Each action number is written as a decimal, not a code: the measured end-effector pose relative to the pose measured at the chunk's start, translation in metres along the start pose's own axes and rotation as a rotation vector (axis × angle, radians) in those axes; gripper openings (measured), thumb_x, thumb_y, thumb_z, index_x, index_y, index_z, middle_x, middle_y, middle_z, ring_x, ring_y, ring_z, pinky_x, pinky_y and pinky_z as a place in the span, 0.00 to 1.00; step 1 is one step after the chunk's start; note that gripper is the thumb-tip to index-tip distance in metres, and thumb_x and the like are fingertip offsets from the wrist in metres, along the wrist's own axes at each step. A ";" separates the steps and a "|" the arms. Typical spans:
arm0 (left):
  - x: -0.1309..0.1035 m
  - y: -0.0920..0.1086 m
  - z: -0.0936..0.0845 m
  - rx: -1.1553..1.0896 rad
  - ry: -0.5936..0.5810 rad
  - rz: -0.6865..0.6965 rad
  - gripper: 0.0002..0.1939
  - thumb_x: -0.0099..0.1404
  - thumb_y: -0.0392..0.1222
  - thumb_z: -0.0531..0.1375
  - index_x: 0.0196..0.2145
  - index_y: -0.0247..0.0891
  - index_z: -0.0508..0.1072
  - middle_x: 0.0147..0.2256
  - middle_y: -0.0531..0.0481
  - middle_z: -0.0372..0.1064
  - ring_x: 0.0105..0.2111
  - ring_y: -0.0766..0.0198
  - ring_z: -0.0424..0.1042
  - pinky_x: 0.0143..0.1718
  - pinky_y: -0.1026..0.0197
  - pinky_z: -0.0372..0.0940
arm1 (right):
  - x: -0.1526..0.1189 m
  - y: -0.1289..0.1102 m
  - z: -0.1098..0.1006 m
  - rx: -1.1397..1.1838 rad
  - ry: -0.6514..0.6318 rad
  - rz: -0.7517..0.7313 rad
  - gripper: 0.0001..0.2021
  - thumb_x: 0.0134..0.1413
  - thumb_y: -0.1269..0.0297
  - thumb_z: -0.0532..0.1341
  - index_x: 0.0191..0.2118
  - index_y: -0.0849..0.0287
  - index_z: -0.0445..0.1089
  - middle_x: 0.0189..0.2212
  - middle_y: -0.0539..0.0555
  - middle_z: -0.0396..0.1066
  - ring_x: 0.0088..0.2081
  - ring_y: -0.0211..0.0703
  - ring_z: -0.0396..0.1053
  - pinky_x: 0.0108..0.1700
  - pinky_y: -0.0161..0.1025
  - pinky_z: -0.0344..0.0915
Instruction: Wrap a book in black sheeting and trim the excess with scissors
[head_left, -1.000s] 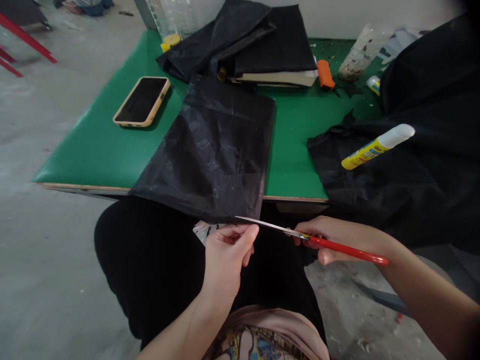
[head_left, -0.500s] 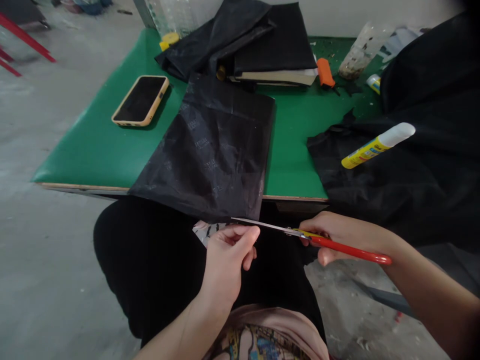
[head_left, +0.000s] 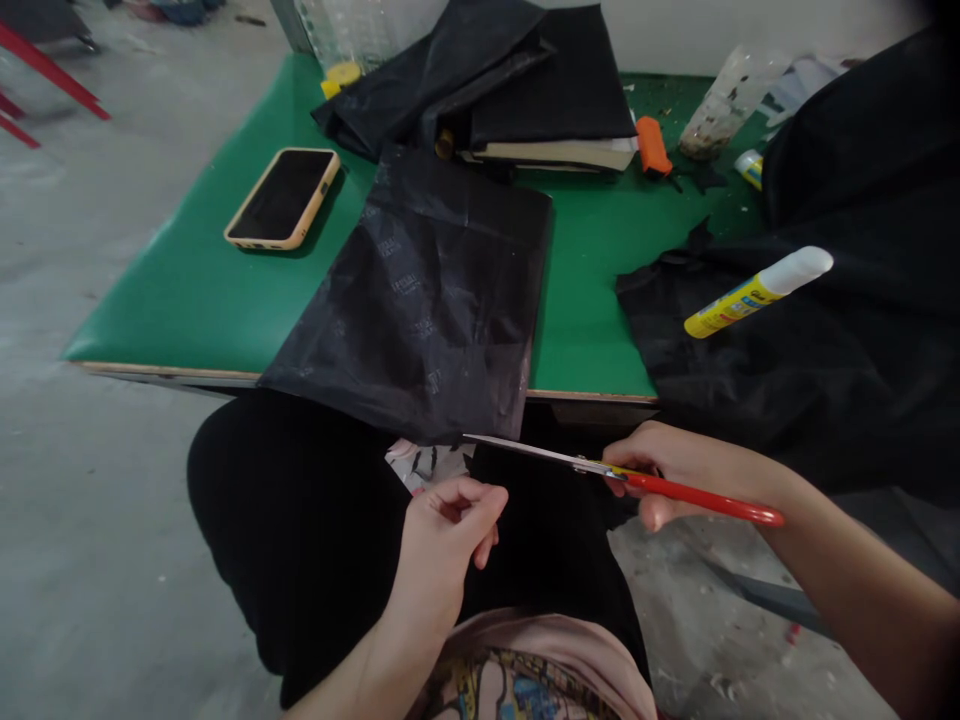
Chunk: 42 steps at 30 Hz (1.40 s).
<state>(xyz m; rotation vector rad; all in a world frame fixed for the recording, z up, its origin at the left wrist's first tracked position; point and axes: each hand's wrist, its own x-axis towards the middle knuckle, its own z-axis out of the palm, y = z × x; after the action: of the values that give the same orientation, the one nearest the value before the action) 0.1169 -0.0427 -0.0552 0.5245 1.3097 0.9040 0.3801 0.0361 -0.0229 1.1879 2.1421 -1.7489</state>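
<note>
My right hand (head_left: 656, 465) is wrapped round a pair of scissors (head_left: 540, 453) with red and yellow handles. Their blades point left and lie near the lower edge of a sheet of black paper (head_left: 442, 290), which hangs over the front of the green bench (head_left: 187, 290). Just below the blades is my left hand (head_left: 454, 525), thumb and fingers pressed together. Whatever it may pinch is too small or hidden to name. A white patterned scrap of paper (head_left: 431, 462) shows between that hand and the black sheet.
On the bench lie a phone (head_left: 285, 198), a black-covered book (head_left: 551, 110) and an orange tool (head_left: 653, 147). A yellow glue stick (head_left: 757, 292) rests on black material (head_left: 825, 380) at the right. A clear bottle (head_left: 724, 100) is at the back.
My left hand has moved down and slightly left, away from the blades and the black sheet's edge. The scissors have hardly moved.
</note>
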 end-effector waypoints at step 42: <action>0.016 0.044 -0.044 0.170 -0.070 0.336 0.14 0.63 0.44 0.61 0.23 0.36 0.67 0.18 0.55 0.60 0.22 0.69 0.60 0.28 0.65 0.57 | 0.008 -0.008 0.025 0.031 -0.019 -0.027 0.40 0.39 0.25 0.53 0.43 0.60 0.64 0.30 0.49 0.60 0.29 0.37 0.52 0.30 0.33 0.52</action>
<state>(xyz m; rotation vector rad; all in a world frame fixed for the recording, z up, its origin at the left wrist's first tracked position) 0.0629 -0.0115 -0.0397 0.9214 1.2614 1.0429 0.3603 0.0183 -0.0293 1.1499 2.1381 -1.8036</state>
